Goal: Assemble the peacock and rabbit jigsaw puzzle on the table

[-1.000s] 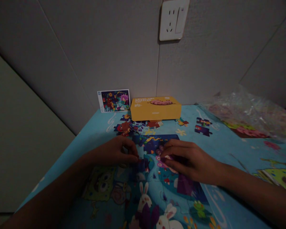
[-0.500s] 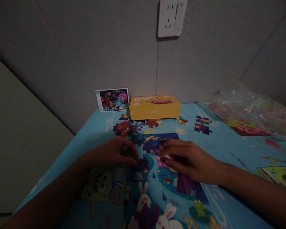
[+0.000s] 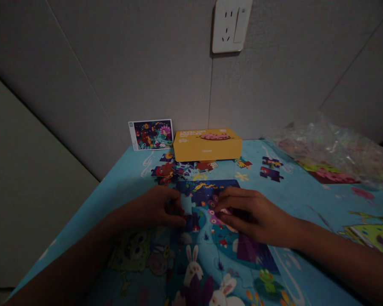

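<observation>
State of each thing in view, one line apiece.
Colourful flat jigsaw puzzle: partly assembled, gap at upper left.
Left hand: fingers bent at puzzle's left side; grip unclear.
Right hand: bent, over puzzle; grip unclear.
Loose multicoloured jigsaw pieces: unplaced, some piled, others apart.
Yellow rectangular cardboard box: appears shut, lying flat.
White-bordered rectangular picture card: propped up.
Clear plastic wrapping: crumpled.
White wall switch: setting unclear.
</observation>
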Motion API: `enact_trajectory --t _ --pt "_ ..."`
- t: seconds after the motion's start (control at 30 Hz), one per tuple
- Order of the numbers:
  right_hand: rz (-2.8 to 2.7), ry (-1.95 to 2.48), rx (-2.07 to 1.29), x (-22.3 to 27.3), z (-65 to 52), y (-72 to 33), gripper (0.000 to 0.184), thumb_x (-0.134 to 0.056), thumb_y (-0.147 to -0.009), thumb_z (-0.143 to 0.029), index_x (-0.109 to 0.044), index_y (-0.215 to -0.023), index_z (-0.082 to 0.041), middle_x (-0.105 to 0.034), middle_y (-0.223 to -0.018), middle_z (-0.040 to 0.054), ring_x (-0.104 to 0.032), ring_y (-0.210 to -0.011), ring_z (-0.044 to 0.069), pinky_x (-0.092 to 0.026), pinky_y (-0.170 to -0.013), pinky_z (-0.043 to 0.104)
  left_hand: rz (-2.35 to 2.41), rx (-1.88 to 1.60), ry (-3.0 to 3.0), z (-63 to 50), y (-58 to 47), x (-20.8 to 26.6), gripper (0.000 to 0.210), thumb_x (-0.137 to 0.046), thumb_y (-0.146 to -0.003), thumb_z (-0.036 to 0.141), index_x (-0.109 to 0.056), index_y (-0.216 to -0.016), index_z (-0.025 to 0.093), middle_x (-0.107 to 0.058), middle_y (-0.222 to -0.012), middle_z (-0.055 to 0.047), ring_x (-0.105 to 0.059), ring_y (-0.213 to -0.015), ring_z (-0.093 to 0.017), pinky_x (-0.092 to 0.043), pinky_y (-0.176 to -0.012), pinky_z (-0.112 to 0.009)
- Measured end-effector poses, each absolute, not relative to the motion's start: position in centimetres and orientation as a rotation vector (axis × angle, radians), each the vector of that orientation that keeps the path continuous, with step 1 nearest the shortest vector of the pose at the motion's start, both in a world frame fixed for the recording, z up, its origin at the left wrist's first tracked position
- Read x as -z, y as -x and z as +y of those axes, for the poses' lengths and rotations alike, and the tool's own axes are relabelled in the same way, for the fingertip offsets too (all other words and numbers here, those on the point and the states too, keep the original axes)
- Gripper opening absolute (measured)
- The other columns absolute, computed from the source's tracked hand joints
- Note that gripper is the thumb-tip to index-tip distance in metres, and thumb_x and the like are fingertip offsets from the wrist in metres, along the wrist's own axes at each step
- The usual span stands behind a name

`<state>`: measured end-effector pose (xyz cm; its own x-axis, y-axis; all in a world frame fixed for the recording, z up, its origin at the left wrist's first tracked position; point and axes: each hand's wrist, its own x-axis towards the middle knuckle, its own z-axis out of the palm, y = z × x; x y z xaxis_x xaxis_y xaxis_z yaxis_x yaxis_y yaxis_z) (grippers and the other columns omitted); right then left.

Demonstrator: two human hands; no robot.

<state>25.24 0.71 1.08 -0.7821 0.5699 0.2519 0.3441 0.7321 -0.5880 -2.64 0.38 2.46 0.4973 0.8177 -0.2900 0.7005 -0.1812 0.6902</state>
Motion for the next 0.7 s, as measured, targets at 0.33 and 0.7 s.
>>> enact_trajectory --t 0.33,0.7 --pt "-2.516 0.695 -0.744 -1.07 0.84 -25.15 0.018 -0.050 -0.095 -0.023 -0.066 -0.098 -0.016 -0.063 -0.096 0.0074 -0.060 -0.088 0.015 -0.048 -0.081 0.029 1.270 -0.169 -1.998 0.43 2.63 -2.31 0.033 -0.075 -0.071 0.047 -0.062 -0.077 0.017 -0.055 -0.065 0.004 -0.046 -0.058 -0.011 -0.027 -0.050 -0.020" --pt "-2.519 0.691 -0.741 -1.12 0.80 -25.17 0.018 -0.050 -0.095 -0.023 -0.067 -0.098 -0.017 -0.064 -0.097 0.0078 -0.060 -0.089 0.016 -0.049 -0.081 0.029 1.294 -0.165 -1.983 0.40 2.59 -2.36 0.035 -0.075 -0.069 0.049 -0.060 -0.075 0.017 -0.055 -0.064 0.004 -0.045 -0.058 -0.011 -0.028 -0.050 -0.021"
